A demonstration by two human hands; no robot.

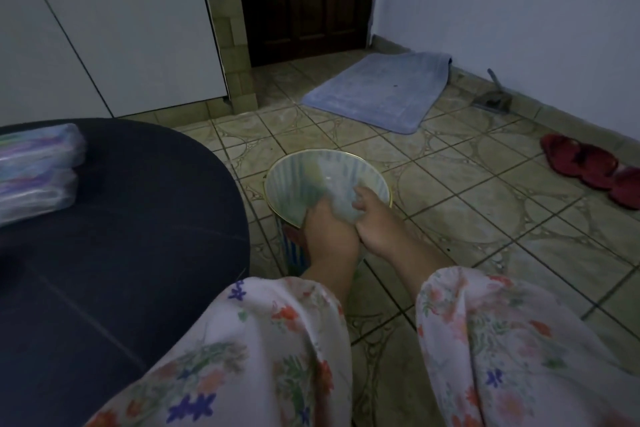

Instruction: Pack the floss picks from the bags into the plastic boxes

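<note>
Floor space is pretty open to the right of the striped bin (301,177), just tile out to the blue mat (377,94) and red slippers (588,166); on the left the dark round table (121,218) edge sits just beside the bin. Both hands are down at the bin's mouth, left hand (329,232) and right hand (377,222) clutching a crumpled clear bag (341,199), too blurry to see any contents; clear plastic boxes (34,173) with purplish contents are stacked at the table's left edge.
</note>
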